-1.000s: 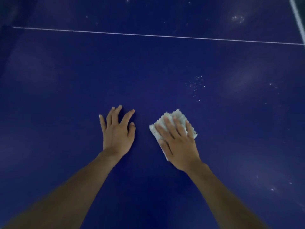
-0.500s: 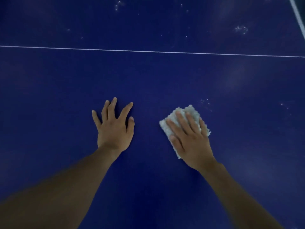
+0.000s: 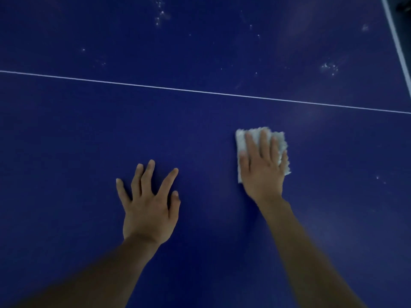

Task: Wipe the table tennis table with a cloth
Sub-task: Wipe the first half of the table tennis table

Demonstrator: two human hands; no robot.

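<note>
Head view: the right hand (image 3: pixel 262 172) lies flat, pressing the cloth (image 3: pixel 255 135) on the table (image 3: pixel 66 141), on the near side of the line (image 3: pixel 155 87). The left hand (image 3: pixel 149 210) rests flat, holding nothing. The cloth might slip from under straight fingers, and the far specks (image 3: pixel 329 68) could get missed.

No legible text, label, brand or number in view. Blue counter (image 3: pixel 66 134): painted markings only, with thin white line (image 3: pixel 200 91) across surface and wider white stripe (image 3: pixel 398 45) at far right edge. White cloth (image 3: pixel 242 141): plain, no print.
</note>
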